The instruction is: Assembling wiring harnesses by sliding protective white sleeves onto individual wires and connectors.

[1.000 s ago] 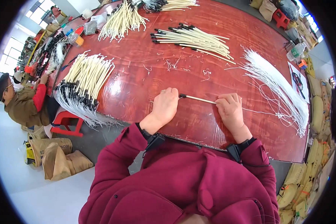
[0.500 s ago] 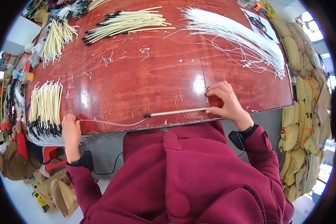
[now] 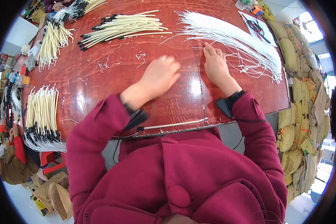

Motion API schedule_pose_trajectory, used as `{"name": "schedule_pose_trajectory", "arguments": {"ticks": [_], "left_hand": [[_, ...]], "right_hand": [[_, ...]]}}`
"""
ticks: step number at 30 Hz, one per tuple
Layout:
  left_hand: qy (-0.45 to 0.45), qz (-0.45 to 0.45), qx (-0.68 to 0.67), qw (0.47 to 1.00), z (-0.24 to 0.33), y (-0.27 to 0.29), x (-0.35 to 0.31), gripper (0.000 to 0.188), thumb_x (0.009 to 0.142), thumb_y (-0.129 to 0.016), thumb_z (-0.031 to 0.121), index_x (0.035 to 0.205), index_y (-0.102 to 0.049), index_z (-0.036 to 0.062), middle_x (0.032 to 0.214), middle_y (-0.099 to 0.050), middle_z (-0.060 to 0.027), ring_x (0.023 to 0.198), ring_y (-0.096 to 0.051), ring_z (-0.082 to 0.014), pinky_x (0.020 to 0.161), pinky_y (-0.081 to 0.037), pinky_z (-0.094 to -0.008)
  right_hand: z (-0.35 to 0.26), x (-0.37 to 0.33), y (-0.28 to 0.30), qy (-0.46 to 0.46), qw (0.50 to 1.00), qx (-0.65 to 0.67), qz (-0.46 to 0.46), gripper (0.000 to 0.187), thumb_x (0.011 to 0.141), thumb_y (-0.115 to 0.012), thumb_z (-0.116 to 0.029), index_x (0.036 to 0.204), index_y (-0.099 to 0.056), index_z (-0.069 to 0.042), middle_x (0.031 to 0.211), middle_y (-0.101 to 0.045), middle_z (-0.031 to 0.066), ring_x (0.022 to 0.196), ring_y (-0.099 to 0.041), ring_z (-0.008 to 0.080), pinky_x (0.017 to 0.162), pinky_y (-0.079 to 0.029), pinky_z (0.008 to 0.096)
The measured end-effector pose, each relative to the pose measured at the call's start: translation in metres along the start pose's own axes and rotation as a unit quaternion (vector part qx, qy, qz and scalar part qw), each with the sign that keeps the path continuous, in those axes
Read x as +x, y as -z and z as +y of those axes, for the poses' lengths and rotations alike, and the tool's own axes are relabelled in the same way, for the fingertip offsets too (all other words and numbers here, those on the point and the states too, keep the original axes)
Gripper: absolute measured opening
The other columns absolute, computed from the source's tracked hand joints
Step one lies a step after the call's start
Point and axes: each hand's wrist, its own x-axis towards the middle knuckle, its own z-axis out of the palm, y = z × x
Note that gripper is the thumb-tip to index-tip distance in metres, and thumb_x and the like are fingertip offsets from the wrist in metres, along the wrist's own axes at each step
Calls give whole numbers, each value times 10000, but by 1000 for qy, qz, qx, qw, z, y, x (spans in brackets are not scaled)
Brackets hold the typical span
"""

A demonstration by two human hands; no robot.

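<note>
My right hand is at the near edge of a fan of long white strings, its fingertips together on one loose string. That string's thin end pokes out to the left of the fingers. My left hand hovers over the middle of the table, its fingers smeared by motion. Along the table's near edge lies a single cream rod, with a black tip at its left and a small white knot at its right. Neither hand touches it.
A neat row of cream rods with black ends lies at the left edge. Farther back are a loose pile of rods and another bunch. Black-handled scissors rest on white paper at the far right. Sacks are stacked beyond the table.
My left hand has left the string by the rod row and swung right and forward. My right hand has let go of the single rod and reached forward to the white strings.
</note>
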Motion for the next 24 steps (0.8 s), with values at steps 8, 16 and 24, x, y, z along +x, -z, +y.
{"name": "schedule_pose_trajectory", "arguments": {"ticks": [8,16,24], "left_hand": [[76,56,43,995,-46,-64,122,207,885,-673,153,1040,-612,29,1048,-638,-185,1023,-638,-381,844,-541,-474],[30,3,45,999,-45,-39,46,90,918,-516,83,957,-544,7,970,-615,-193,947,-627,-389,786,-526,-496],[175,-68,18,982,-26,44,-107,76,955,-504,77,953,-500,1,936,-617,-209,880,-630,-414,727,-513,-487]], "right_hand": [[-9,-2,1,21,999,37,12,620,813,-564,19,1429,-521,-38,1505,-456,154,1322,-446,377,1102,-389,488],[-12,-40,16,20,987,152,40,601,869,-588,-32,1465,-511,-58,1508,-457,174,1334,-443,386,1129,-364,477],[-36,-75,23,23,984,175,7,586,943,-649,-203,1485,-495,-43,1553,-426,174,1328,-444,388,1135,-351,476]]}}
